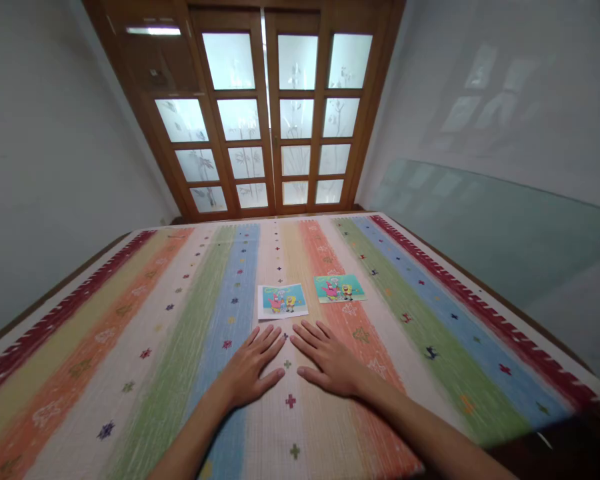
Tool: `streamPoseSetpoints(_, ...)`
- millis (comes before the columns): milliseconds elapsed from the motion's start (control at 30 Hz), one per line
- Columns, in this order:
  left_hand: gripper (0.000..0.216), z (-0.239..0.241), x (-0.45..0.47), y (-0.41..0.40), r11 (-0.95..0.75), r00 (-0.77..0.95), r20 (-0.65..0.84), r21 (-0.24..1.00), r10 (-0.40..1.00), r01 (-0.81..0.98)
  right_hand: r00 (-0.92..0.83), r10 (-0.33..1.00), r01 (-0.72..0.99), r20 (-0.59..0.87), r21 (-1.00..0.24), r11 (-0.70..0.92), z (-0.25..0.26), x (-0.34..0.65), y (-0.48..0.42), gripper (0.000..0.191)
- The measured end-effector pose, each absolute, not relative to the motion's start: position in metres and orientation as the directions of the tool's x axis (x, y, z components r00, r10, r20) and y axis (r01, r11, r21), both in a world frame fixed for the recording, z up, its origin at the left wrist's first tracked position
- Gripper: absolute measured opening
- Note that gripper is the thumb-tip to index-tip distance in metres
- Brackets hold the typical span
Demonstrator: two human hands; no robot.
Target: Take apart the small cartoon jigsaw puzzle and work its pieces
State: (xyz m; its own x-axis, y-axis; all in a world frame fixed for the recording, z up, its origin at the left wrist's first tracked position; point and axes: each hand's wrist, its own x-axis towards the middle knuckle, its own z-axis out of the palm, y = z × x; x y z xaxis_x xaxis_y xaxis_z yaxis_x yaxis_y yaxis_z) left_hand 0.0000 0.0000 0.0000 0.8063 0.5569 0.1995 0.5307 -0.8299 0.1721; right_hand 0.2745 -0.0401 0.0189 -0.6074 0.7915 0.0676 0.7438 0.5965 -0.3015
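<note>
The cloth [145, 347] is matt and coarse-woven; on the cloth, the white-bordered card [282, 301] and the borderless card [339, 288] are smooth printed paper; beyond it, the door [273, 167] combines varnished wood with frosted glass.

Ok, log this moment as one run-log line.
left hand: flat on striped cloth, open | right hand: flat, open | white-bordered card, borderless card: lying just beyond both hands
</note>
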Motion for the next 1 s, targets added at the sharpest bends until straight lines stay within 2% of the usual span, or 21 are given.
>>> streamPoseSetpoints(267, 0.062, 0.002, 0.001, -0.001, -0.837, 0.805, 0.231, 0.198, 0.546, 0.511, -0.612, 0.785, 0.732, 0.099, -0.305, 0.609, 0.011, 0.278, -0.040, 0.063)
streamPoseSetpoints(433, 0.035, 0.009, 0.008, -0.005, -0.820, 0.705, 0.421, 0.265, 0.571, 0.507, -0.627, 0.769, 0.717, 0.122, -0.296, 0.632, 0.010, 0.280, -0.041, 0.061)
streamPoseSetpoints(533, 0.033, 0.020, 0.022, -0.003, -0.813, 0.644, 0.501, 0.295, 0.579, 0.502, -0.625, 0.763, 0.712, 0.166, -0.281, 0.644, 0.008, 0.279, -0.042, 0.059)
streamPoseSetpoints(667, 0.040, 0.027, 0.052, 0.012, -0.772, 0.672, 0.382, 0.260, 0.634, 0.580, -0.632, 0.753, 0.707, 0.183, -0.261, 0.657, 0.006, 0.276, -0.042, 0.056)
streamPoseSetpoints(833, 0.056, 0.010, 0.083, 0.042, -0.661, 0.612, 0.253, 0.226, 0.749, 0.716, -0.626, 0.759, 0.718, 0.181, -0.245, 0.651, 0.005, 0.276, -0.042, 0.054)
streamPoseSetpoints(1000, 0.059, -0.004, 0.053, 0.053, -0.572, 0.543, 0.181, 0.203, 0.820, 0.795, -0.625, 0.757, 0.718, 0.191, -0.238, 0.654, -0.001, 0.280, -0.042, 0.053)
